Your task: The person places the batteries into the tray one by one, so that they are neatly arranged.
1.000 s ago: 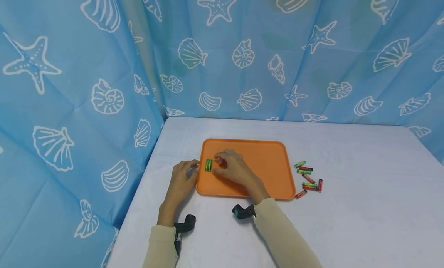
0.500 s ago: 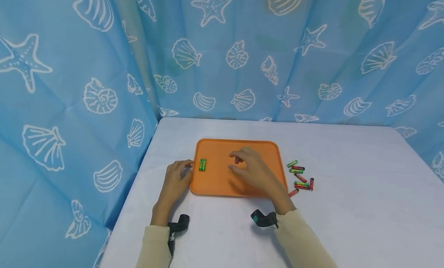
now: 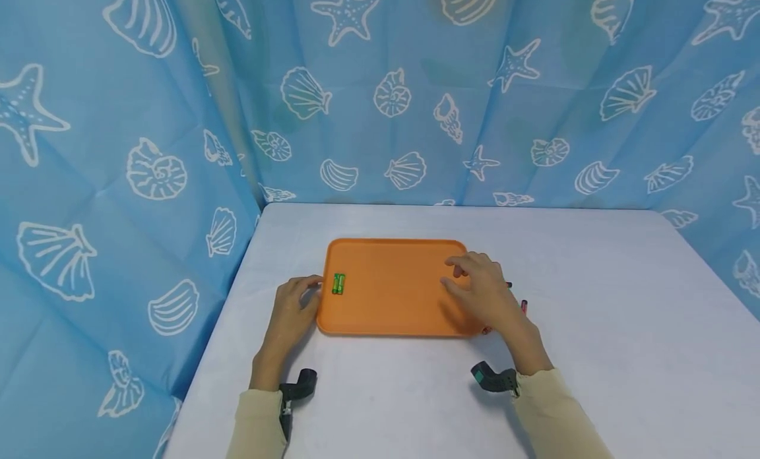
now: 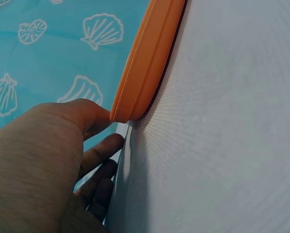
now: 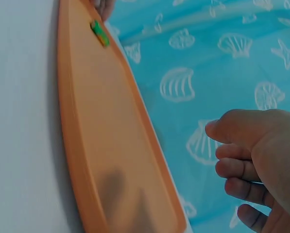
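An orange tray lies on the white table, with two green batteries side by side near its left edge. My left hand rests at the tray's left rim; in the left wrist view the thumb touches the tray's corner and the other fingers are loosely bent beside it. Over the tray's right end hovers my right hand, thumb and fingers apart and nothing between them. Red batteries show just past the right hand, which hides most of that loose pile.
The white table stretches right and toward the front. A blue curtain with shell prints hangs behind and at the left. Each wrist wears a black camera mount.
My right hand has moved right, from beside the two green batteries to the tray's right edge, now covering much of the loose pile. My left hand stays at the tray's rim.
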A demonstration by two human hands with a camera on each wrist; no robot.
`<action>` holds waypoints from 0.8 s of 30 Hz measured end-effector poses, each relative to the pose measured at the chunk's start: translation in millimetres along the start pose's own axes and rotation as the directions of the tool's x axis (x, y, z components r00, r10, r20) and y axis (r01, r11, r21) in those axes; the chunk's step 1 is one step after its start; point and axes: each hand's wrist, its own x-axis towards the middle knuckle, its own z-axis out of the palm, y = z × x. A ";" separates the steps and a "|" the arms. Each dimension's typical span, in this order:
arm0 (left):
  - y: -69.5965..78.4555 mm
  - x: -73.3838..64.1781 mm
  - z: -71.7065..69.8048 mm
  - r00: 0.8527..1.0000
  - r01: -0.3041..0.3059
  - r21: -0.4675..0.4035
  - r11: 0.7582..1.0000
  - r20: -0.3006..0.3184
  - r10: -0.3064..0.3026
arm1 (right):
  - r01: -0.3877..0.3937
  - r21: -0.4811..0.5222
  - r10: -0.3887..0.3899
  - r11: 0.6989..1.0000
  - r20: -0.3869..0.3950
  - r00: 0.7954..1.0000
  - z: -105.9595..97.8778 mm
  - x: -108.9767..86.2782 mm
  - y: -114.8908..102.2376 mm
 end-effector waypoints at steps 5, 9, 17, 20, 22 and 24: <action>-0.7 -1.1 1.3 1.000 0.001 -0.009 1.000 -0.009 -0.001 | -0.071 -0.068 0.068 0.995 -0.046 0.997 -9.5 -5.7 25.4; -1.5 -1.8 2.2 1.000 -0.006 -0.007 1.000 -0.013 0.006 | -0.172 -0.099 0.167 0.980 -0.053 0.984 -17.7 -9.1 41.0; -0.8 -0.5 0.1 1.000 -0.014 -0.004 1.000 -0.007 0.014 | -0.326 -0.119 0.327 0.938 -0.010 0.945 -22.4 -16.0 59.6; -0.5 -0.4 -0.6 1.000 -0.016 0.001 1.000 -0.004 0.016 | -0.349 -0.143 0.351 0.926 -0.012 0.936 -18.6 -18.4 65.6; -0.2 -0.5 -1.0 1.000 -0.015 0.005 1.000 -0.002 0.015 | -0.361 -0.156 0.364 0.919 -0.011 0.931 -15.8 -19.2 69.5; 0.3 -0.6 -1.0 1.000 -0.014 0.008 1.000 -0.001 0.014 | -0.370 -0.165 0.374 0.914 -0.011 0.927 -13.1 -19.5 73.0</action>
